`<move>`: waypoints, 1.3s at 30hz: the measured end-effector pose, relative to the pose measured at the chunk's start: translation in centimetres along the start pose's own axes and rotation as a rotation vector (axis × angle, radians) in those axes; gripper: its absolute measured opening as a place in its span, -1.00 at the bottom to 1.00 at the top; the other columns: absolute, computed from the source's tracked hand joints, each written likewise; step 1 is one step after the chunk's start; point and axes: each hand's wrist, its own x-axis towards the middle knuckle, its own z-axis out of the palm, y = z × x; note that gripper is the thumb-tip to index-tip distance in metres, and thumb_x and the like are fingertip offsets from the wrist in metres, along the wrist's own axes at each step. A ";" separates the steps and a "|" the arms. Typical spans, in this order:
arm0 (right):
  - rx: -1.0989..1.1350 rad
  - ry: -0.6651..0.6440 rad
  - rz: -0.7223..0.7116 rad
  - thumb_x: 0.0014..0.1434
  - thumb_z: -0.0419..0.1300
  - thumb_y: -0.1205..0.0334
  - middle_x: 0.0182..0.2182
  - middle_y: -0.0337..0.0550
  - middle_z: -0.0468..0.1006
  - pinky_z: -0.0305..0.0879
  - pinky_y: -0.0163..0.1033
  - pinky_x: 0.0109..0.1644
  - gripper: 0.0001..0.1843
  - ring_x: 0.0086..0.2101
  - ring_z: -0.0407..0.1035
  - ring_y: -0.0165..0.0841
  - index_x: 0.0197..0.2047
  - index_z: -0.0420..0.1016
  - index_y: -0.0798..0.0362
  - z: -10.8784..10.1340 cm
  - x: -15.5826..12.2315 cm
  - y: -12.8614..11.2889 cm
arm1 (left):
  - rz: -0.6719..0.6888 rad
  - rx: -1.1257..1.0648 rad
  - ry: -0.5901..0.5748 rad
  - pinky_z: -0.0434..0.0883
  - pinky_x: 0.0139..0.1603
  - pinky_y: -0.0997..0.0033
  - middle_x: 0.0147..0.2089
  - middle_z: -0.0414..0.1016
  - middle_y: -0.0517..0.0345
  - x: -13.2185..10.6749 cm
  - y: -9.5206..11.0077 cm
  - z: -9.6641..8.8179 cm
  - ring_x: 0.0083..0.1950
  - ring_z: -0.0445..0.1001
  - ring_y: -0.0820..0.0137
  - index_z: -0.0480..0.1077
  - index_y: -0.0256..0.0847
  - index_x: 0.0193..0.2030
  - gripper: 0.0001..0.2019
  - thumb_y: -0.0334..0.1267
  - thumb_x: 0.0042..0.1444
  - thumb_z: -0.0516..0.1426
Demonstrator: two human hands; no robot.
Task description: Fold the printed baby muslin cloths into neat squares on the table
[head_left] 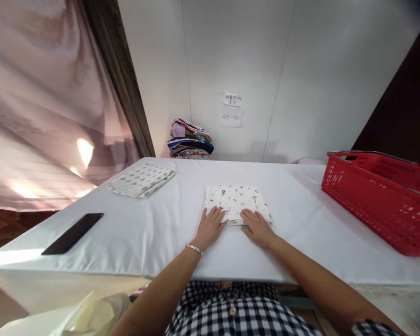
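Note:
A folded white cloth (pixel 236 198) with small dark prints lies flat on the white-covered table, straight in front of me. My left hand (pixel 211 226) rests on its near left corner, fingers stretched out and palm down. On the near right part of the same cloth lies my right hand (pixel 259 227), also flat with its fingers extended. Neither hand grips anything. Farther off to the left is a second folded cloth (pixel 142 180), white with grey and yellowish prints, apart from both hands.
A red plastic basket (pixel 378 200) stands at the table's right side. At the left lies a dark flat rectangular object (pixel 73 233). Several folded fabrics form a stack (pixel 191 140) behind the table's far edge. Paper notes (pixel 231 116) hang on the wall, and a pink curtain (pixel 52 93) hangs at left.

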 end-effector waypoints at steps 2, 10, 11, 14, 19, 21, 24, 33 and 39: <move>-0.014 0.036 -0.009 0.19 -0.06 0.17 0.25 -0.09 0.10 -0.17 0.03 0.27 -0.43 0.24 -0.07 -0.25 0.27 0.09 0.01 0.8 -0.3 0.0 | 0.002 -0.002 -0.005 -0.05 0.28 -0.08 0.27 0.19 0.08 -0.2 -0.2 0.0 0.31 0.06 0.20 0.18 -0.06 0.19 -0.60 -0.16 0.22 -0.04; -0.051 0.148 -0.013 0.18 -0.08 0.28 0.22 -0.11 0.18 -0.11 0.02 0.26 -0.45 0.20 0.03 -0.25 0.26 0.12 0.01 1.3 -1.6 0.9 | 0.011 -0.054 -0.019 -0.09 0.30 -0.08 0.28 0.17 0.06 -0.2 -0.6 0.2 0.32 0.04 0.19 0.16 -0.07 0.21 -0.55 -0.18 0.16 0.03; -0.054 0.156 -0.007 0.17 -0.08 0.30 0.22 -0.11 0.18 -0.11 0.02 0.26 -0.44 0.20 0.03 -0.25 0.26 0.12 0.00 1.4 -1.7 0.9 | 0.011 -0.064 -0.022 -0.09 0.29 -0.08 0.27 0.18 0.06 -0.2 -0.6 0.2 0.32 0.04 0.19 0.17 -0.07 0.20 -0.56 -0.19 0.16 0.03; -0.062 0.166 0.003 0.15 -0.08 0.32 0.21 -0.12 0.19 -0.11 0.00 0.26 -0.43 0.20 0.03 -0.26 0.25 0.14 0.01 1.5 -1.8 1.0 | 0.011 -0.089 -0.028 -0.09 0.29 -0.08 0.27 0.19 0.07 -0.1 -0.7 0.2 0.31 0.05 0.18 0.20 -0.08 0.18 -0.58 -0.20 0.16 0.02; -0.063 0.174 0.002 0.13 -0.07 0.35 0.20 -0.14 0.22 -0.06 -0.01 0.24 -0.44 0.19 0.05 -0.27 0.23 0.17 0.00 1.4 -1.7 0.9 | 0.023 -0.115 0.003 -0.09 0.28 -0.08 0.26 0.20 0.06 -0.1 -0.9 0.6 0.30 0.06 0.19 0.19 -0.08 0.17 -0.57 -0.20 0.14 0.04; -0.062 0.185 -0.004 0.13 -0.07 0.36 0.19 -0.14 0.23 -0.03 -0.01 0.23 -0.43 0.18 0.07 -0.27 0.23 0.18 -0.02 1.3 -1.6 0.9 | 0.032 -0.121 0.019 -0.09 0.28 -0.07 0.25 0.21 0.06 0.0 -0.9 0.9 0.29 0.06 0.19 0.19 -0.08 0.17 -0.57 -0.21 0.14 0.04; -0.069 0.199 -0.012 0.14 -0.07 0.36 0.18 -0.14 0.26 0.01 -0.01 0.21 -0.44 0.17 0.09 -0.27 0.22 0.19 -0.03 1.3 -1.6 1.0 | 0.032 -0.122 0.034 -0.11 0.28 -0.07 0.24 0.21 0.06 0.0 -1.0 1.2 0.29 0.06 0.19 0.19 -0.07 0.16 -0.58 -0.20 0.14 0.03; -0.082 0.198 -0.014 0.16 -0.08 0.35 0.19 -0.13 0.24 0.01 0.01 0.21 -0.46 0.18 0.06 -0.26 0.22 0.17 -0.01 1.4 -1.6 0.9 | 0.079 -0.095 0.023 -0.16 0.29 -0.13 0.25 0.18 -0.03 0.1 -1.1 1.6 0.30 0.03 0.12 0.17 -0.13 0.18 -0.58 -0.21 0.17 -0.03; -0.091 0.184 0.009 0.14 -0.07 0.36 0.20 -0.14 0.21 -0.01 0.02 0.22 -0.43 0.19 0.06 -0.27 0.23 0.14 -0.04 1.6 -1.7 0.9 | 0.158 -0.080 0.022 -0.21 0.31 -0.11 0.23 0.20 -0.09 0.2 -1.4 1.5 0.29 0.06 0.12 0.18 -0.23 0.18 -0.58 -0.21 0.18 -0.06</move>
